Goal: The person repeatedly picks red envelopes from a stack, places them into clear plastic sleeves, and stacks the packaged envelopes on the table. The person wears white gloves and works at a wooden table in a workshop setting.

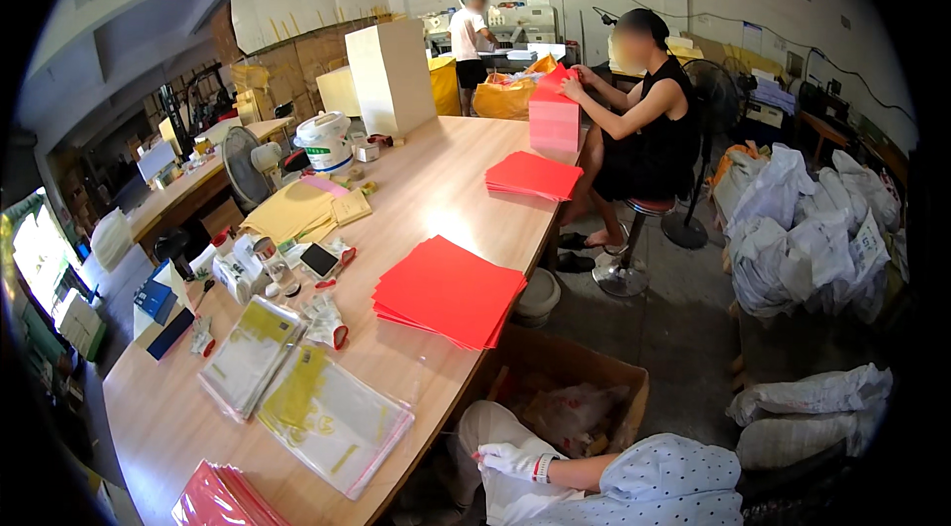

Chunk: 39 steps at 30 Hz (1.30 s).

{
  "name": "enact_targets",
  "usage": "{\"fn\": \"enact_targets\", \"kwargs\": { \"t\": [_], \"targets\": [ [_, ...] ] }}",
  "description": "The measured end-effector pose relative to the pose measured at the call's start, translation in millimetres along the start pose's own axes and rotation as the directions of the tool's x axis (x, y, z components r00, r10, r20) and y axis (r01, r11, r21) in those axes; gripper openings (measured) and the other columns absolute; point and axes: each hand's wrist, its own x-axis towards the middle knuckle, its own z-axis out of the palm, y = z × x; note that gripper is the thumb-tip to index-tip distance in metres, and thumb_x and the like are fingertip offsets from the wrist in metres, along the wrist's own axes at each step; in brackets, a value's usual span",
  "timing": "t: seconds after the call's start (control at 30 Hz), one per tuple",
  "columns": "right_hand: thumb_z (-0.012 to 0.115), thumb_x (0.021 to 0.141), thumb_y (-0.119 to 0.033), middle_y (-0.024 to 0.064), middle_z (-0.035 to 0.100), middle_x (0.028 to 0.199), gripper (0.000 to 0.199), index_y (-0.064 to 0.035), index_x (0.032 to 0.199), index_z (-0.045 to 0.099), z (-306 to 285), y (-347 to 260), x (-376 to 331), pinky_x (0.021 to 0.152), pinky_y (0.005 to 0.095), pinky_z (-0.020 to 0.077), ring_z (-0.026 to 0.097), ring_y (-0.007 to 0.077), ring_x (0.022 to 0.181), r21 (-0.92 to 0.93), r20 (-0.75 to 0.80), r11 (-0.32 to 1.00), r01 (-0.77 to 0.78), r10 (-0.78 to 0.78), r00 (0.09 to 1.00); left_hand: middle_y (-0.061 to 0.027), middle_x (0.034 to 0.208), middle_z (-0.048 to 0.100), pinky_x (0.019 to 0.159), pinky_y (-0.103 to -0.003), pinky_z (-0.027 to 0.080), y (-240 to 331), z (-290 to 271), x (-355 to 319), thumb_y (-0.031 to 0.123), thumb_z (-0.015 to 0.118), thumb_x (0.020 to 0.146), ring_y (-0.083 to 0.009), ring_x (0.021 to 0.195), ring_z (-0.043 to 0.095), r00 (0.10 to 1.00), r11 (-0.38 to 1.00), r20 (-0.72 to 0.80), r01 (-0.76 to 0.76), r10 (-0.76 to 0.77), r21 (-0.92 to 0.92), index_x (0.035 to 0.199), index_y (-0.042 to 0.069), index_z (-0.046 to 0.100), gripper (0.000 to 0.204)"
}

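right hand (515, 460), in a white glove, lies on a white sack (482, 427) on the floor below the desk's (436, 189) near edge, beside a cardboard box (565, 356). whether it grips, i cannot tell. seemingly a reach-down; lifting needs a firm pinch. left hand unseen.

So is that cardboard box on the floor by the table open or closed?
Open. The cardboard box has its top flaps spread, and crumpled plastic shows inside. A gloved hand rests on a white bag just beside it.
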Motion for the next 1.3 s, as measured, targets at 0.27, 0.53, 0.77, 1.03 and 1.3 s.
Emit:
{"fn": "enact_targets", "kwargs": {
  "t": [0.27,0.53,0.77,1.03,1.3],
  "targets": [
    [0.055,0.086,-0.014,0.0017,0.060,0.089,0.026,-0.0030,0.109,0.057,1.6,12.2,7.3,0.074,0.0247,0.0447,0.054,0.0099,0.083,-0.077,-0.047,0.997,0.014,-0.018,0.999,-0.0081,0.099,0.056,0.074,-0.036,0.047,-4.0,-11.2,-6.1,0.015,0.057,0.086,-0.0212,0.084,0.054,0.992,0.993,-0.074,0.106,-0.102,0.044,0.106,0.008,0.052,0.022],
    [0.051,0.085,-0.008,0.0029,0.061,0.077,0.015,-0.0024,0.097,0.059,-1.3,14.6,5.4,0.061,0.0219,0.0473,0.057,0.0095,0.067,-0.077,-0.120,0.997,-0.018,0.009,0.993,-0.0064,0.090,0.054,0.063,-0.031,0.042,23.0,24.7,-10.0,0.015,0.058,0.087,-0.0168,0.075,0.048,0.997,1.000,-0.073,-0.013,0.012,-0.010,0.110,0.001,0.051,0.028],
    [0.049,0.086,-0.008,0.0034,0.061,0.077,0.017,0.0006,0.099,0.057,1.4,14.9,8.9,0.063,0.0235,0.0474,0.057,0.0099,0.067,-0.071,-0.076,0.997,0.007,-0.013,0.997,-0.0076,0.093,0.054,0.067,-0.032,0.043,20.4,25.4,-14.7,0.013,0.055,0.088,-0.0182,0.078,0.049,0.999,0.996,0.008,-0.046,0.047,-0.071,0.112,0.002,0.052,0.027],
    [0.051,0.086,-0.009,0.0031,0.061,0.078,0.017,-0.0001,0.100,0.057,-3.4,19.9,12.7,0.064,0.0239,0.0480,0.058,0.0106,0.069,-0.074,-0.054,0.997,0.000,-0.004,0.999,-0.0142,0.092,0.058,0.064,-0.032,0.047,41.9,36.8,-11.3,0.012,0.055,0.088,-0.0208,0.072,0.055,0.994,0.977,0.027,-0.113,0.110,0.180,0.109,0.001,0.054,0.024],
    [0.051,0.088,-0.010,0.0031,0.060,0.077,0.015,-0.0018,0.100,0.055,-2.8,17.6,10.0,0.062,0.0242,0.0492,0.058,0.0111,0.067,-0.061,-0.081,0.997,-0.042,0.037,0.996,-0.0058,0.083,0.055,0.060,-0.033,0.044,152.9,134.0,-20.1,0.019,0.055,0.084,-0.0209,0.070,0.052,0.322,0.642,0.782,-0.757,0.533,-0.126,0.083,0.009,0.057,0.010]
  ]
}}
